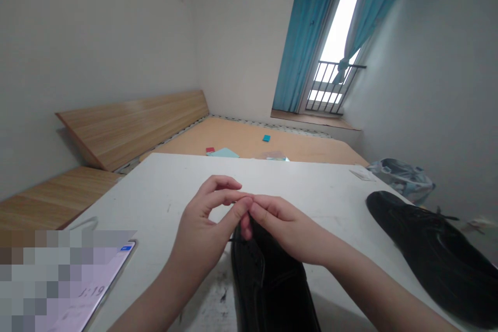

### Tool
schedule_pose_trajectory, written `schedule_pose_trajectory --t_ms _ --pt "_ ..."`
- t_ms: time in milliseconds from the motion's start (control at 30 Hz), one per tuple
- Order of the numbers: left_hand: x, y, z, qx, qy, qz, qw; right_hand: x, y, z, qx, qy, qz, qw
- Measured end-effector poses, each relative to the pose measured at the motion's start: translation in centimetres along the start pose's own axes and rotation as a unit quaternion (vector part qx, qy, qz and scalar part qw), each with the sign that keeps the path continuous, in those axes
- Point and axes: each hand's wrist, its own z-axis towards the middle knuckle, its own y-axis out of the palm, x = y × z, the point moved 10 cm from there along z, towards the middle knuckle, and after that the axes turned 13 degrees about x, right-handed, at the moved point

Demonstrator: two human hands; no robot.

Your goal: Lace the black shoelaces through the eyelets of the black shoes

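A black lace-up shoe [272, 295] stands on the white table right in front of me, its toe pointing away. Over its lacing, my left hand [206, 220] pinches with thumb and index finger, the other fingers loosely bent. My right hand [286, 225] meets it there, thumb and fingertips pressed together against the left fingertips. A dark bit of shoelace [234, 240] shows just below the left fingers; the rest of the lace between the fingertips is mostly hidden. The matching black shoe [424, 238] lies at the table's right edge, with its lace loose on top.
On the white table [171, 187], a phone or tablet [111, 275] lies at the left, partly pixelated. Beyond the far edge is a bed [311, 148] with small cards on it. A bag [402, 176] sits past the right edge. Blue curtains [301, 41] hang by the window.
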Motion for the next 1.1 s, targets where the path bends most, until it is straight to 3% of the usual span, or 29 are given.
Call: schedule_pose_trajectory --t_ms 67,133,200,267,367,467,633,767,833,933,1033,1100 --pt "-1.1 0.9 0.0 -0.060 -0.009 0.100 0.993 0.8 -0.3 0.1 -0.008 0.032 -0.002 0.999" --pt "-3.0 1.7 -0.5 -0.123 -0.023 0.211 0.970 1.3 -1.7 0.5 0.038 0.042 -0.040 0.998" --pt "-4.9 2.2 -1.1 -0.161 -0.027 0.279 0.946 1.4 -2.6 0.7 0.073 0.040 -0.080 0.993" --pt "-6.9 2.7 -2.1 -0.194 -0.019 0.333 0.922 1.4 -2.6 0.7 0.070 0.042 -0.108 0.991" --pt "-9.5 3.1 -3.5 -0.215 -0.020 0.389 0.896 1.4 -2.1 0.6 0.045 0.053 -0.151 0.986" --pt "-10.6 3.7 -4.3 -0.225 -0.019 0.393 0.891 1.4 -1.8 0.4 0.029 0.055 -0.173 0.983" --pt "-10.0 4.4 -3.6 -0.202 -0.031 0.316 0.926 2.0 -2.6 0.7 0.045 0.055 -0.142 0.987" --pt "-6.4 3.9 -1.2 -0.132 0.007 0.180 0.975 2.1 -3.3 0.8 0.048 0.060 -0.124 0.989" --pt "-4.4 2.9 -0.3 -0.094 0.021 0.100 0.990 1.0 -3.8 0.7 0.056 0.034 -0.174 0.982" --pt "-2.7 1.0 0.6 -0.033 -0.020 -0.093 0.995 -1.2 -4.4 0.0 0.068 -0.034 -0.361 0.930" --pt "-2.9 0.3 0.7 -0.008 -0.087 -0.177 0.980 -1.2 -5.6 -1.4 0.048 -0.013 -0.517 0.855" --pt "-3.2 0.5 0.5 -0.012 -0.109 -0.149 0.983 -0.8 -7.0 -2.7 0.033 0.015 -0.513 0.858"
